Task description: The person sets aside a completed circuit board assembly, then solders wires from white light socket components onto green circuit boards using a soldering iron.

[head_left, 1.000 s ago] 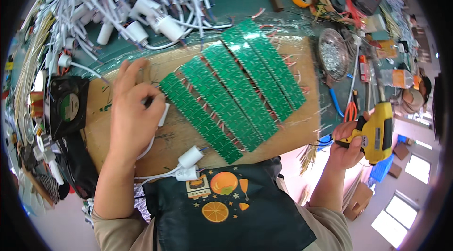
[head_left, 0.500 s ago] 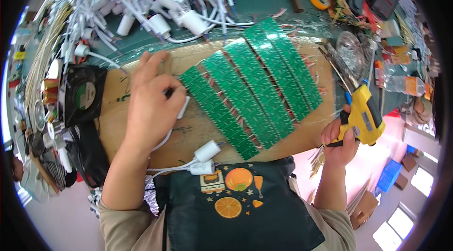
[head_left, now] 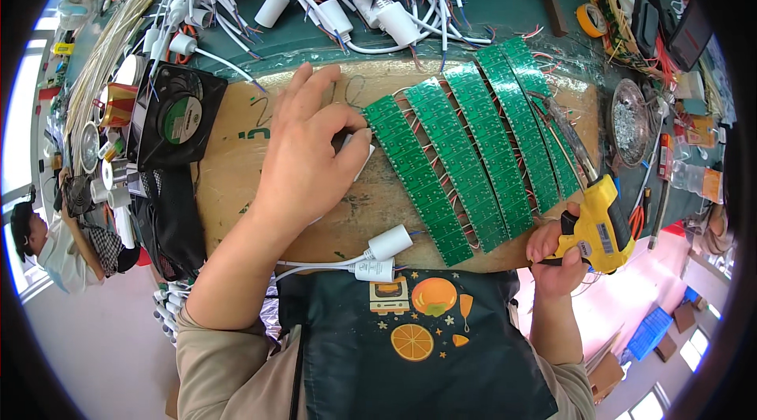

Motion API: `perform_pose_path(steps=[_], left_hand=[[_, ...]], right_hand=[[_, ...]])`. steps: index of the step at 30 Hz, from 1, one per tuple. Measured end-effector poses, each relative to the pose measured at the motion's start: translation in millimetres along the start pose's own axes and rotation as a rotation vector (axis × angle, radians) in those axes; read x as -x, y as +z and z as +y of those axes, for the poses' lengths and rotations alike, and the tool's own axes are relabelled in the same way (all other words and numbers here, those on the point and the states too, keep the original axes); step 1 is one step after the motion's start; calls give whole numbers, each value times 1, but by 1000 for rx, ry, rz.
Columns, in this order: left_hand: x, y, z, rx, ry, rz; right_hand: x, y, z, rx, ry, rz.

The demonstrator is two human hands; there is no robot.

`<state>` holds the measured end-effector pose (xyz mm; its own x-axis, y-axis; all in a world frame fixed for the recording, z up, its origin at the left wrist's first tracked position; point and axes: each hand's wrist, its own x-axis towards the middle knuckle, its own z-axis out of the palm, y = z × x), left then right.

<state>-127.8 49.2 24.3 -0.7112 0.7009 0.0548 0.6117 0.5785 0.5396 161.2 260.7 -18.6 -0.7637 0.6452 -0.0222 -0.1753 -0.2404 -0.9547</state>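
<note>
My left hand point(head_left: 311, 148) rests by the upper left end of the green circuit board strips point(head_left: 422, 183), thumb and forefinger closed together. Whatever is between those fingertips is hidden. Under the thumb, part of a white piece point(head_left: 362, 163) shows; I cannot tell if the hand grips it. My right hand point(head_left: 558, 258) is wrapped round the handle of a yellow and black soldering gun point(head_left: 601, 227). Its long metal tip points up and left, over the rightmost strips. Two white cylindrical connectors with cords point(head_left: 390, 242) lie at the board's near edge, before my dark apron point(head_left: 426, 373).
A worn wooden board point(head_left: 229, 183) bears the strips. A black fan point(head_left: 180, 122) stands at its left. White corded connectors point(head_left: 394, 22) heap up behind. On the right are a metal dish point(head_left: 631, 124) and yellow tape point(head_left: 591, 20). Another person point(head_left: 63, 242) is at far left.
The whole view has shifted, so the bench appears farther right. My soldering gun has come left relative to the strips, and its tip now overlaps them. My left hand keeps its pinch.
</note>
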Motion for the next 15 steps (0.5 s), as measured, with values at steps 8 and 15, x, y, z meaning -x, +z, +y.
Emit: perform_pose_path(steps=[8,15], left_hand=[[45,-11,9,-142,192,141],[54,-24,16,-76,74,-29]], right_hand=[[2,-1,0,11,3,19],[1,-1,0,1,6,2]])
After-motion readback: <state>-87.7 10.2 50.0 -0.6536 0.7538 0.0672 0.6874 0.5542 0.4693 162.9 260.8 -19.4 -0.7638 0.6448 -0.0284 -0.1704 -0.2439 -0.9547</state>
